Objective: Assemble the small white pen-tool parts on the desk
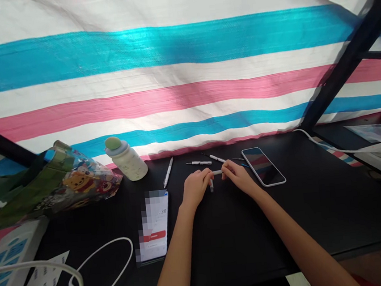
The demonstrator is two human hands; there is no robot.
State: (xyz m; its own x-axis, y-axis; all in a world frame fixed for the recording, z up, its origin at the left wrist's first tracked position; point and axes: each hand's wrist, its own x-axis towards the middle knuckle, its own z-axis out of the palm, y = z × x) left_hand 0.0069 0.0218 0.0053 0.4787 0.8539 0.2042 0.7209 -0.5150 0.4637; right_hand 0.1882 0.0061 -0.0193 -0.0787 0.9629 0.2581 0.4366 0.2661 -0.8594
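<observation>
My left hand (pixel 196 187) and my right hand (pixel 238 177) are both closed on a slim white pen barrel (pixel 217 172), one at each end, held level just above the black table. A short grey-white pen piece (pixel 211 186) lies below the barrel, close to my left fingers. Behind my hands are a white pen part with a thin dark tip (pixel 200 163) and a second similar one (pixel 216 158). To the left rests a whole white pen (pixel 168 172). A small blue piece (pixel 245 165) shows beside my right hand, partly hidden.
A white-framed phone (pixel 263 166) lies to the right, a lit phone (pixel 154 225) to the left. A pale bottle (pixel 128 160) and a cartoon-print bag (pixel 79 180) stand at the back left. White cable (pixel 128 261) loops at front left, near a power strip (pixel 22 249).
</observation>
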